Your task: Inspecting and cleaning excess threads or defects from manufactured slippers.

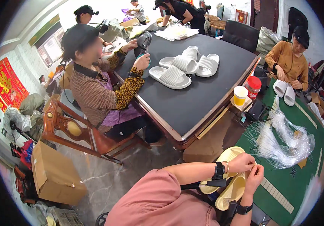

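Hands: the left hand point(242, 162) and right hand point(255, 177) meet with fingertips pinched together; whether something thin sits between them is too small to tell; a fine piece there could slip away if the pinch loosened.
Yellow slides point(235, 188): side by side beneath the hands, by the near edge of the green bench point(279, 180); what bears them is hidden; if it is the lap, a shifted knee could tip one off.
Black wristband point(218, 171): on the left wrist, above one slide; it could snag that slide's upper or nudge the pair apart.
Clear strands point(264, 141): a loose, fanned bundle on the bench, near the hands; pulling one could drag or tangle its neighbours.
Yellow-and-white cup point(240, 96): beside a red-lidded jar point(253, 86), beyond the strands; a careless long reach could topple it.
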The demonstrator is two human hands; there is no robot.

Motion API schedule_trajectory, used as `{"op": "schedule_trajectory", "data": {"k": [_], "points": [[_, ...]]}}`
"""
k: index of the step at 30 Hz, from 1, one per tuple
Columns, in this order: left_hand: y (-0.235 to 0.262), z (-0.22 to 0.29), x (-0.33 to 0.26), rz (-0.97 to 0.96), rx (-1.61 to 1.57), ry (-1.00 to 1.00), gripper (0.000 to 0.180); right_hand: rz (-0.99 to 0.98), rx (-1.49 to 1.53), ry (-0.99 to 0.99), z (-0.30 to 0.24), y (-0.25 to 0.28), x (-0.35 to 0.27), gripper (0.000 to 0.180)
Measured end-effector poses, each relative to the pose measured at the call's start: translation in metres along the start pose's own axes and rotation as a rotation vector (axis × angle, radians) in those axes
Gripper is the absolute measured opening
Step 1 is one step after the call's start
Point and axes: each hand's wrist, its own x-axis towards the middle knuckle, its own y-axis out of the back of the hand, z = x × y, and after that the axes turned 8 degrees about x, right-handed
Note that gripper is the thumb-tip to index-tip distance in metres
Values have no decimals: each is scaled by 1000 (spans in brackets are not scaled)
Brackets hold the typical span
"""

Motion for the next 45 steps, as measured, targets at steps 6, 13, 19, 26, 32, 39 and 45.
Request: {"op": "schedule_trajectory", "data": {"k": [6,13,19,26,32,39,45], "points": [[-1,-1,-1,5,5,-7,15,23,-14,-5,4,2,2,13],[56,24,20,-24,256,5,39,134,240,-116,-8,10,-1,10],[250,-28,27,583,509,181,42,16,138,-108,-29,53,-42,11],[436,-126,-39,483,1171,522,79,-442,-311,-186,-61,26,-63,37],[452,-159,-33,500,753,493,59,-516,-617,-248,-65,-9,-32,54],[369,-68,-36,409,565,337,40,-401,-548,-272,-45,44,-39,36],[248,46,-63,262,-126,432,17,381,-780,-260,-39,191,5,31]]}}
